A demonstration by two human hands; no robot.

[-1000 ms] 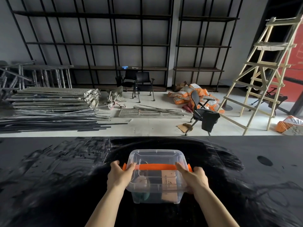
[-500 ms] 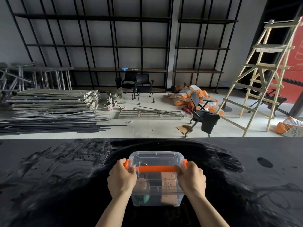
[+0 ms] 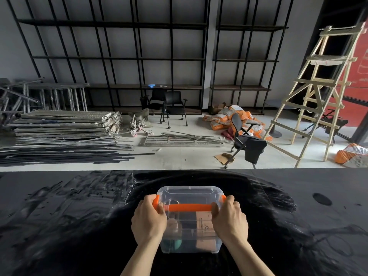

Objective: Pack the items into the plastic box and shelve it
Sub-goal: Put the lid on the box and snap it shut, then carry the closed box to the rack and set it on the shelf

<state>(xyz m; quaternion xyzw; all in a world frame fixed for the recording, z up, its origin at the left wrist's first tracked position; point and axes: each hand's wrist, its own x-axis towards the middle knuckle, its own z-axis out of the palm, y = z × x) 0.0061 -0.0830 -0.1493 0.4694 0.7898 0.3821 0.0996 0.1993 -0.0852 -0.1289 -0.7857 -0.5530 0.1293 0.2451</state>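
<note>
Clear plastic box [image 3: 190,220], rectangular with rounded corners, lid on, sits on the black tabletop [image 3: 59,226] near its middle, close to the person. The tabletop surface is glossy and smeared with dull streaks. A flat orange handle [image 3: 189,207] lies across the lid, and orange latches show at both short ends. Through the translucent walls: a tan cardboard carton [image 3: 205,230] on the right side, a teal rounded item [image 3: 176,245] at lower left, a pale item above it; finer detail not resolvable. Left hand [image 3: 148,221] is curled over the left end of the box, thumb on the orange latch, fingers wrapped down the side. Right hand [image 3: 231,221] mirrors it on the right end, thumb by the handle's end. Both forearms come in from the bottom edge, wrists roughly straight, knuckles up. Black metal shelving [image 3: 119,56] lines the far wall; a wooden ladder [image 3: 318,92] stands at right.
</note>
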